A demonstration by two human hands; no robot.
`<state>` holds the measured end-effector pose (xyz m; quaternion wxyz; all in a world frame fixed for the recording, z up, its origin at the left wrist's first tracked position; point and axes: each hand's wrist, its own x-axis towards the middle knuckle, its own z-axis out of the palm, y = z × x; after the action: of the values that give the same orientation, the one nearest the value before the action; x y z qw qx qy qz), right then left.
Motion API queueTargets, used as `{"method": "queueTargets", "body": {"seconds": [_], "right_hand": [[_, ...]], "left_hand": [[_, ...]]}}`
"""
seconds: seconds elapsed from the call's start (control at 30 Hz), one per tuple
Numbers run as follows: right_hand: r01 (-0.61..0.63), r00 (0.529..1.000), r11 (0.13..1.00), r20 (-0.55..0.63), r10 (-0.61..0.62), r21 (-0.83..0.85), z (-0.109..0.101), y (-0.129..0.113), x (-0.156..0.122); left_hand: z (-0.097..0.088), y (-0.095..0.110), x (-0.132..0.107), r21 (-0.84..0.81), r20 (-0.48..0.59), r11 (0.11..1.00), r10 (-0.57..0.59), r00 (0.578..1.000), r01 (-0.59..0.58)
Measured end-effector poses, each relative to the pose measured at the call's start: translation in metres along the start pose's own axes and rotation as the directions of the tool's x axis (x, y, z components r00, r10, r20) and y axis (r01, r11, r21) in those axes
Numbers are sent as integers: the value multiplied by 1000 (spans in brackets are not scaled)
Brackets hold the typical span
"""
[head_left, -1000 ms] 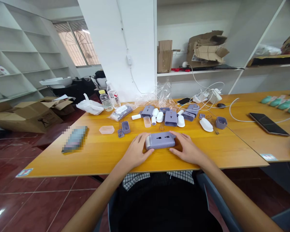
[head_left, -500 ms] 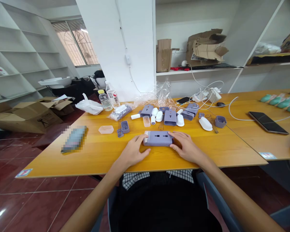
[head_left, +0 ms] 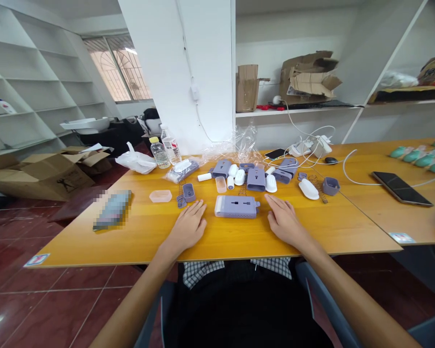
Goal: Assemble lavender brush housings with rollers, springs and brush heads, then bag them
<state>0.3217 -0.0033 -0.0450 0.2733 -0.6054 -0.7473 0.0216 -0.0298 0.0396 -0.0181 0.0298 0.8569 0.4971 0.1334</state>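
On the yellow wooden table (head_left: 333, 232), the purple-grey plastic travel adapter (head_left: 236, 207) now lies free, both hands having just let go of it. The left hand (head_left: 188, 227) rests open and flat just left of the adapter, and the right hand (head_left: 284, 220) rests open just right of it, neither holding anything. Beyond the adapter lie scattered purple-grey housings (head_left: 255, 179) and coil springs (head_left: 321, 188).

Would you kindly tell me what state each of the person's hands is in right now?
Left hand: open, holding nothing.
Right hand: open, holding nothing.
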Motion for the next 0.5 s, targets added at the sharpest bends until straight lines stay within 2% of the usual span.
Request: {"method": "queueTargets", "body": {"seconds": [0.1, 0.3, 0.5], "right_hand": [[-40, 999, 994, 23, 42, -101, 5, 0, 0], [7, 989, 987, 144, 16, -159, 4, -2, 1], [16, 991, 989, 137, 5, -150, 3, 0, 1]], "left_hand": [[-5, -6, -3, 8, 25, 999, 39, 999, -39], [-8, 2, -5, 12, 44, 999, 52, 998, -53], [-12, 4, -5, 10, 69, 999, 46, 997, -46]]}}
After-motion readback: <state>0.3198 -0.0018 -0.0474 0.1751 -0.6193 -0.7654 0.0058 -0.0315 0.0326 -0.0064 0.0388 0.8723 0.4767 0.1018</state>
